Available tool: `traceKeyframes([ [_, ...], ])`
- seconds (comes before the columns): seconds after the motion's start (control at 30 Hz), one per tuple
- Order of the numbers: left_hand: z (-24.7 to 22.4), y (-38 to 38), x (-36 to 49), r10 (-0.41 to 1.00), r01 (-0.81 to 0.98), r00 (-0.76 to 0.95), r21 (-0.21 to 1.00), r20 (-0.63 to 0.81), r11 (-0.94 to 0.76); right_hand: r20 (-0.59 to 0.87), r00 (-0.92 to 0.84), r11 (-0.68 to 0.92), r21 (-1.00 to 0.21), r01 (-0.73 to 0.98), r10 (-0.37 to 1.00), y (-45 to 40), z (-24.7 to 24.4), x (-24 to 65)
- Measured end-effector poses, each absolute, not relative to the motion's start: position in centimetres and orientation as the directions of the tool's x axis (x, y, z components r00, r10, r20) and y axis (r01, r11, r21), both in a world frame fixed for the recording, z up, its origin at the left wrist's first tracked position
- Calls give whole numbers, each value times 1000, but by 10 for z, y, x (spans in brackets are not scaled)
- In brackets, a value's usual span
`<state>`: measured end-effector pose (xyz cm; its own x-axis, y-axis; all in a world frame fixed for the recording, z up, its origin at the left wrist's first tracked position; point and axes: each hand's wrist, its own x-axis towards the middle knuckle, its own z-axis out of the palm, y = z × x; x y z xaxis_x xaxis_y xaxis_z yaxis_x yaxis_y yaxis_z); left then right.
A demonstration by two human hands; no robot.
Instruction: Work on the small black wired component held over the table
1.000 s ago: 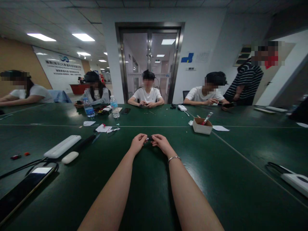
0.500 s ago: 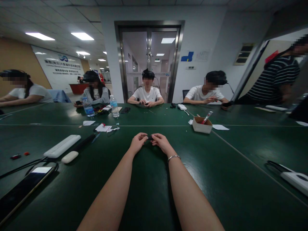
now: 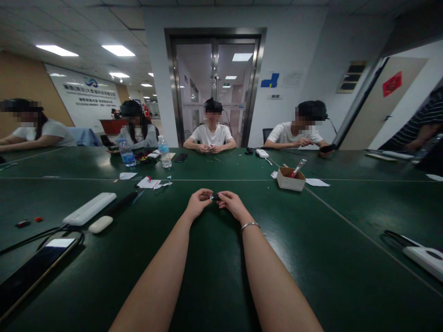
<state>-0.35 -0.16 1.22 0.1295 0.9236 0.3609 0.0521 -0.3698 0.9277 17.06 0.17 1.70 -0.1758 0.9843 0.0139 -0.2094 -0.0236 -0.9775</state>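
Between my hands, just above the green table (image 3: 216, 258), is a small dark object (image 3: 215, 197) with a shiny silvery end towards the left. Its exact kind is too small to make out. My left hand (image 3: 200, 203) pinches the silvery end with thumb and fingertips. The dark end is gripped by my right hand (image 3: 231, 204), its fingers curled, a silver bracelet (image 3: 250, 226) on the wrist. Part of the object is hidden by the fingers of both hands.
On the left lie a phone (image 3: 38, 272), a white power bank (image 3: 90, 208) and a white earbud case (image 3: 100, 224). Paper scraps (image 3: 148, 183) and bottles (image 3: 164, 152) stand beyond. A small cardboard box (image 3: 291, 180) sits right of centre. Several people sit across the table.
More of the silvery end shows between my fingers; my hands have barely moved. At the far right, a person in a striped shirt has moved rightward, partly out of view.
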Motion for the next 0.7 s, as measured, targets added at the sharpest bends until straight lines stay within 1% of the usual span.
traceKeyframes([
  [0.1,14,-3,-3,931,51,113,933,348,-355,10,-179,-29,-976,-216,984,2,17,171],
  [0.27,17,-7,0,966,105,90,963,240,-249,12,-181,-27,-978,-208,983,1,18,170],
  [0.33,16,-8,1,970,114,90,966,225,-234,12,-183,-25,-980,-200,983,0,18,170],
  [0.53,17,-8,2,969,130,22,960,246,-247,12,-180,-24,-980,-199,984,-1,19,171],
  [0.7,17,-5,-5,939,173,-144,942,313,-288,18,-173,-20,-976,-215,985,-1,18,172],
])
